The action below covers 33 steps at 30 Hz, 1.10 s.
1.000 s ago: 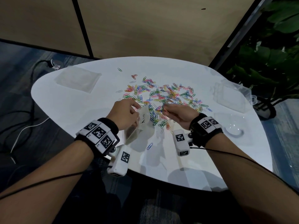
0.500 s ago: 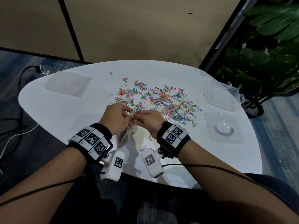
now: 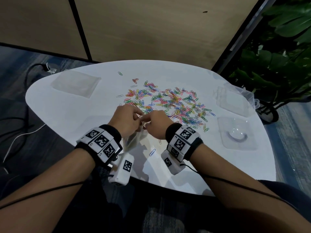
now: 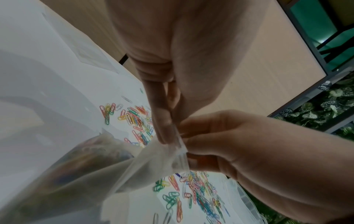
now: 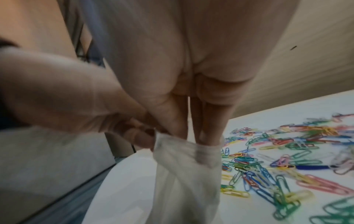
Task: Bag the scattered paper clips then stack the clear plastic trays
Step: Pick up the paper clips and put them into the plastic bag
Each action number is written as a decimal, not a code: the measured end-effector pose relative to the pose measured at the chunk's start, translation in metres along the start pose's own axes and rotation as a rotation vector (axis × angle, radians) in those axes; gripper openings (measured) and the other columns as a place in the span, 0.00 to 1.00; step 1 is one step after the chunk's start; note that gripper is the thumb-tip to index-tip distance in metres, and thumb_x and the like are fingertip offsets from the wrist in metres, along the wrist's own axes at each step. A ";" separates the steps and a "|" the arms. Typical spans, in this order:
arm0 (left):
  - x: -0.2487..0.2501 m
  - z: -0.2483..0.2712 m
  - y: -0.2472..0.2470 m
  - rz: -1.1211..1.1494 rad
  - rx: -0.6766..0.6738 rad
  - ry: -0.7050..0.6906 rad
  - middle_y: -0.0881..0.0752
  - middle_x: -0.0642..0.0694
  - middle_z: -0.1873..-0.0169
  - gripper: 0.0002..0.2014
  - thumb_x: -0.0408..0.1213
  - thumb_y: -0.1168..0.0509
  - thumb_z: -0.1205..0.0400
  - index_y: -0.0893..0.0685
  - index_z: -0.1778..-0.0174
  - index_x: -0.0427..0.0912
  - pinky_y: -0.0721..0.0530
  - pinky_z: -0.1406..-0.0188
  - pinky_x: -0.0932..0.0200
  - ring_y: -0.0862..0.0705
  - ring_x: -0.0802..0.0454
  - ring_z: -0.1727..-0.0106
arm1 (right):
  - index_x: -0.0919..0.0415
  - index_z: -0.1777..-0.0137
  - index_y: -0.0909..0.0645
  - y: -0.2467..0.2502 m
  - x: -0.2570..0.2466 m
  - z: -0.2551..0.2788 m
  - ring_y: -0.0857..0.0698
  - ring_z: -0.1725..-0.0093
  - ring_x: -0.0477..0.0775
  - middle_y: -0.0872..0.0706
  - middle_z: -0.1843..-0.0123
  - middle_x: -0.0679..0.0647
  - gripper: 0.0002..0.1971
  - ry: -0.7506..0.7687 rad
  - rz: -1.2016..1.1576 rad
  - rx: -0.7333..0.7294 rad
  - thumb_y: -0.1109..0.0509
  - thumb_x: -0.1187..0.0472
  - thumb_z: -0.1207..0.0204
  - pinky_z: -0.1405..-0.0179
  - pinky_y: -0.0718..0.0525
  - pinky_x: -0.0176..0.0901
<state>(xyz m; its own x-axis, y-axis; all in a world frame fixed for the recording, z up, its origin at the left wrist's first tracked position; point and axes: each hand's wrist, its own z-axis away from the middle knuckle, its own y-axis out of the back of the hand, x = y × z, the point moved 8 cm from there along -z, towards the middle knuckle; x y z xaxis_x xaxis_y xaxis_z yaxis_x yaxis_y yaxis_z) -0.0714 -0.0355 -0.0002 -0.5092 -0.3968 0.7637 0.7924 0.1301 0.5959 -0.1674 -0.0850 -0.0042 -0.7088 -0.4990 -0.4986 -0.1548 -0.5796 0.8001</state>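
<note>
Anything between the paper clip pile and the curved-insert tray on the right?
Head view: only two stray clips on bare white table between pile and tray.

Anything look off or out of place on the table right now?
Mostly as expected. The paper clips lie loose mid-table, unbagged. One blue clip sits apart at the near edge beside the bag, which both hands hold at its mouth. The clear trays lie unstacked.

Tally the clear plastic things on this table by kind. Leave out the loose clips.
Clear trays, on the right: 2
Bag with clips inside: 1
Flat clear piece, far left (bag or tray, cannot tell): 1
Clear container, far right edge: 1
Total: 5
</note>
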 end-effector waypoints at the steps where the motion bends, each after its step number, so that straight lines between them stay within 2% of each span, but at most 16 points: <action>1: -0.002 0.000 0.004 0.009 0.009 0.014 0.06 0.42 0.63 0.14 0.26 0.32 0.17 0.11 0.38 0.39 0.08 0.63 0.63 0.10 0.62 0.74 | 0.58 0.39 0.12 0.009 0.002 0.003 0.12 0.47 0.55 0.10 0.43 0.58 0.17 0.011 -0.149 0.058 0.37 0.70 0.21 0.44 0.15 0.41; 3: -0.006 0.001 0.011 0.028 0.028 0.039 0.06 0.40 0.62 0.14 0.25 0.33 0.18 0.12 0.38 0.38 0.07 0.61 0.60 0.08 0.55 0.71 | 0.59 0.45 0.10 0.028 0.019 0.011 0.10 0.58 0.53 0.08 0.53 0.56 0.13 -0.027 -0.420 0.221 0.33 0.69 0.22 0.52 0.10 0.45; 4: -0.007 0.002 0.015 0.025 0.037 0.043 0.06 0.39 0.62 0.14 0.24 0.33 0.19 0.11 0.39 0.39 0.07 0.58 0.57 0.07 0.51 0.69 | 0.58 0.45 0.10 0.036 0.032 0.017 0.10 0.59 0.52 0.08 0.56 0.53 0.11 -0.069 -0.451 0.300 0.30 0.67 0.23 0.53 0.09 0.49; 5: -0.008 0.003 0.019 0.015 0.041 0.044 0.07 0.39 0.61 0.15 0.24 0.34 0.19 0.11 0.39 0.39 0.07 0.54 0.55 0.06 0.48 0.68 | 0.56 0.42 0.11 0.038 0.049 0.021 0.10 0.57 0.53 0.09 0.54 0.51 0.12 -0.128 -0.418 0.341 0.26 0.62 0.25 0.52 0.09 0.53; 6: -0.010 0.004 0.023 0.014 0.044 0.048 0.07 0.39 0.61 0.15 0.24 0.34 0.19 0.11 0.39 0.39 0.07 0.52 0.52 0.06 0.46 0.66 | 0.55 0.36 0.15 0.032 0.071 0.024 0.10 0.52 0.54 0.10 0.49 0.52 0.19 -0.221 -0.341 0.313 0.22 0.56 0.28 0.47 0.10 0.57; 7: -0.011 0.004 0.027 0.022 0.047 0.057 0.07 0.39 0.60 0.15 0.24 0.35 0.19 0.11 0.39 0.39 0.06 0.51 0.49 0.06 0.44 0.65 | 0.55 0.28 0.22 0.020 0.094 0.029 0.11 0.44 0.57 0.13 0.39 0.55 0.32 -0.337 -0.236 0.232 0.19 0.48 0.32 0.40 0.13 0.59; 9: -0.015 0.006 0.035 0.031 0.056 0.061 0.07 0.38 0.59 0.15 0.24 0.35 0.19 0.11 0.39 0.38 0.06 0.50 0.46 0.06 0.42 0.64 | 0.55 0.17 0.38 -0.013 0.132 0.047 0.19 0.30 0.62 0.27 0.23 0.62 0.59 -0.555 -0.088 0.037 0.18 0.33 0.46 0.29 0.21 0.60; 10: -0.015 0.006 0.037 0.026 0.059 0.055 0.07 0.38 0.59 0.15 0.24 0.35 0.19 0.11 0.39 0.38 0.07 0.50 0.46 0.06 0.42 0.64 | 0.55 0.16 0.44 -0.028 0.144 0.056 0.24 0.26 0.63 0.32 0.20 0.63 0.65 -0.617 -0.077 -0.005 0.18 0.30 0.50 0.26 0.24 0.59; 11: -0.017 0.008 0.038 0.021 0.057 0.048 0.07 0.39 0.59 0.15 0.24 0.34 0.19 0.11 0.38 0.38 0.07 0.50 0.46 0.06 0.42 0.64 | 0.56 0.16 0.46 -0.041 0.148 0.064 0.28 0.24 0.64 0.36 0.20 0.62 0.67 -0.640 -0.097 -0.002 0.16 0.32 0.51 0.25 0.25 0.57; 13: -0.018 0.009 0.039 0.016 0.051 0.041 0.07 0.39 0.58 0.15 0.24 0.34 0.19 0.11 0.38 0.38 0.07 0.50 0.47 0.06 0.42 0.64 | 0.57 0.17 0.45 -0.058 0.141 0.070 0.31 0.25 0.63 0.37 0.25 0.60 0.64 -0.602 -0.115 0.072 0.13 0.38 0.49 0.26 0.26 0.53; 15: -0.020 0.011 0.039 0.020 0.048 0.038 0.07 0.40 0.58 0.15 0.25 0.33 0.19 0.11 0.38 0.38 0.06 0.51 0.47 0.06 0.42 0.64 | 0.59 0.17 0.45 -0.069 0.125 0.063 0.28 0.28 0.61 0.35 0.29 0.59 0.62 -0.536 -0.124 0.149 0.13 0.43 0.47 0.26 0.25 0.50; 19: -0.023 0.013 0.042 0.038 0.044 0.046 0.07 0.40 0.59 0.14 0.24 0.33 0.19 0.12 0.39 0.39 0.06 0.51 0.49 0.06 0.45 0.66 | 0.61 0.24 0.30 -0.073 0.116 0.026 0.18 0.39 0.59 0.26 0.35 0.59 0.47 -0.531 -0.218 0.307 0.16 0.45 0.41 0.33 0.18 0.53; 22: -0.027 0.013 0.044 0.046 0.050 0.054 0.08 0.39 0.58 0.15 0.24 0.33 0.19 0.11 0.39 0.39 0.06 0.52 0.49 0.06 0.45 0.67 | 0.60 0.24 0.28 -0.062 0.118 -0.001 0.15 0.41 0.60 0.23 0.35 0.61 0.42 -0.554 -0.241 0.382 0.17 0.49 0.37 0.35 0.16 0.53; 25: -0.030 0.012 0.046 0.041 0.051 0.056 0.08 0.38 0.57 0.15 0.24 0.33 0.19 0.12 0.39 0.39 0.06 0.53 0.50 0.07 0.44 0.67 | 0.58 0.21 0.31 -0.051 0.120 -0.023 0.17 0.37 0.61 0.28 0.29 0.62 0.43 -0.573 -0.254 0.404 0.18 0.50 0.35 0.34 0.17 0.52; 29: -0.032 0.010 0.049 0.042 0.048 0.064 0.07 0.39 0.58 0.14 0.24 0.33 0.19 0.12 0.39 0.39 0.06 0.53 0.52 0.07 0.45 0.66 | 0.53 0.21 0.31 -0.040 0.110 -0.049 0.20 0.33 0.64 0.36 0.24 0.61 0.35 -0.418 -0.100 0.369 0.23 0.54 0.27 0.30 0.19 0.52; 33: -0.035 0.008 0.049 0.036 0.043 0.070 0.07 0.40 0.60 0.14 0.24 0.33 0.19 0.12 0.38 0.38 0.07 0.52 0.52 0.07 0.47 0.67 | 0.52 0.26 0.22 -0.034 0.094 -0.063 0.19 0.35 0.63 0.29 0.27 0.62 0.21 -0.243 0.172 0.290 0.32 0.58 0.19 0.31 0.21 0.49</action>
<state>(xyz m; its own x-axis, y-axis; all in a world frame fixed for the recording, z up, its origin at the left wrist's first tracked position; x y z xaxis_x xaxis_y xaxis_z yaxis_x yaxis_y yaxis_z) -0.0172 -0.0081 0.0046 -0.4545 -0.4537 0.7665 0.7939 0.1840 0.5796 -0.1849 -0.1527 -0.0995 -0.8776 -0.3861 -0.2841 -0.1827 -0.2786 0.9429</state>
